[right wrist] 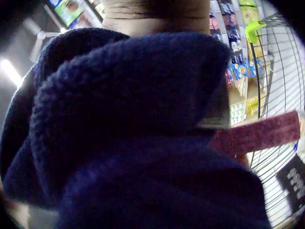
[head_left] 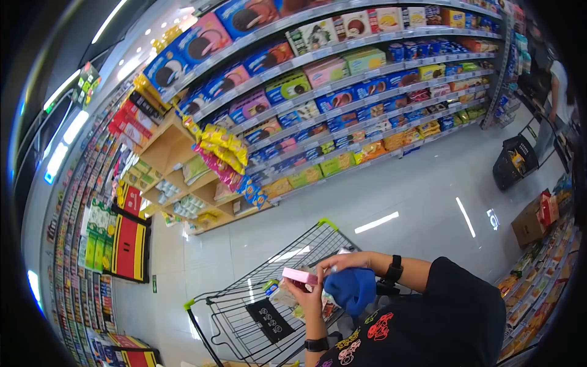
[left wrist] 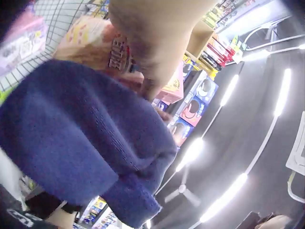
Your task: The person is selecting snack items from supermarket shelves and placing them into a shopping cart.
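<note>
A small pink box (head_left: 299,274) sits in my left hand (head_left: 307,298), thumb and fingers around its edges, above the shopping cart (head_left: 269,321). In the right wrist view the box (right wrist: 259,133) looks dark red. My right hand (head_left: 345,261) is close beside it, with bent fingers near the box's end. A blue fleece cloth (head_left: 353,290) hangs in folds beneath the right hand, which grips it. Up close in the left wrist view, the blue cloth (left wrist: 86,129) covers much of the scene. It hides the right fingers in the right wrist view.
Several packages (left wrist: 90,43) lie in the cart. Long shelves (head_left: 342,79) of boxed snacks stand ahead, with a wooden display unit (head_left: 168,147) at the left. At the far right, a person (head_left: 557,92) stands near a black basket (head_left: 515,162). A cardboard box (head_left: 531,223) stands by the right shelves.
</note>
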`<move>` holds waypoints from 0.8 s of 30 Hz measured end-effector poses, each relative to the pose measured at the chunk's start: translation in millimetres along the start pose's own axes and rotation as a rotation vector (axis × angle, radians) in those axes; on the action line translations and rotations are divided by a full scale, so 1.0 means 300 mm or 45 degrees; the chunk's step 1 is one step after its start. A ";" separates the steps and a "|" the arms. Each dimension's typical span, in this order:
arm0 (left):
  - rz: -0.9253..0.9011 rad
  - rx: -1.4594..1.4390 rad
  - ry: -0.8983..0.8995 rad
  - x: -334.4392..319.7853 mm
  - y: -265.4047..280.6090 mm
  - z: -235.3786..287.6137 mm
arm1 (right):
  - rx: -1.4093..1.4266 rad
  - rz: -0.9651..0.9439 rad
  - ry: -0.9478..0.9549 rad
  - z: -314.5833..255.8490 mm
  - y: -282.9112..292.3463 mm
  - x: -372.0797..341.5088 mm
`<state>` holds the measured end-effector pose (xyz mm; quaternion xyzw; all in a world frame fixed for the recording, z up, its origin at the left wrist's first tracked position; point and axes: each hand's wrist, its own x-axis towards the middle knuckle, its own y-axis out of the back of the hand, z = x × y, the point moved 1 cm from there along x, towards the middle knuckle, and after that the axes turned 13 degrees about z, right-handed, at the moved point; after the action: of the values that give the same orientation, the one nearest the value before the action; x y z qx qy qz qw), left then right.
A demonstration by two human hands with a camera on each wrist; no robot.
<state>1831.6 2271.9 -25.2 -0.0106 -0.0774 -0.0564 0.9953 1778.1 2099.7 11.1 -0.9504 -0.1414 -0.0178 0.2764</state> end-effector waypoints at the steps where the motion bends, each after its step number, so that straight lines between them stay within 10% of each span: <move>1: -0.060 -0.150 0.142 -0.013 -0.018 -0.003 | 0.204 0.158 0.014 -0.032 0.010 -0.050; 4: -0.242 -0.469 0.313 -0.033 -0.065 -0.036 | 0.744 0.600 0.077 -0.143 0.024 -0.178; 8: -0.373 -0.795 0.406 -0.096 -0.207 0.111 | 0.328 0.814 0.242 -0.162 0.066 -0.224; 11: -0.601 -0.742 0.368 -0.114 -0.236 0.090 | -0.654 0.707 0.538 -0.110 -0.001 -0.206; 16: -0.380 -0.633 0.554 -0.048 -0.181 0.199 | -0.810 0.613 0.382 -0.073 -0.139 -0.221; 19: -0.505 -0.544 0.477 0.054 -0.115 0.058 | -0.720 0.743 0.540 -0.077 -0.195 -0.189; 21: -0.659 -0.590 0.299 -0.020 -0.157 0.277 | -0.723 0.896 0.727 -0.099 -0.224 -0.149; 24: -0.769 -0.802 0.680 -0.011 -0.179 0.250 | -1.078 1.202 0.934 -0.196 -0.288 -0.145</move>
<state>1810.8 2221.1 49.2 -0.2723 0.2006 -0.3630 0.8682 1714.9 2126.9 101.0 -0.8684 0.4040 -0.2669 -0.1066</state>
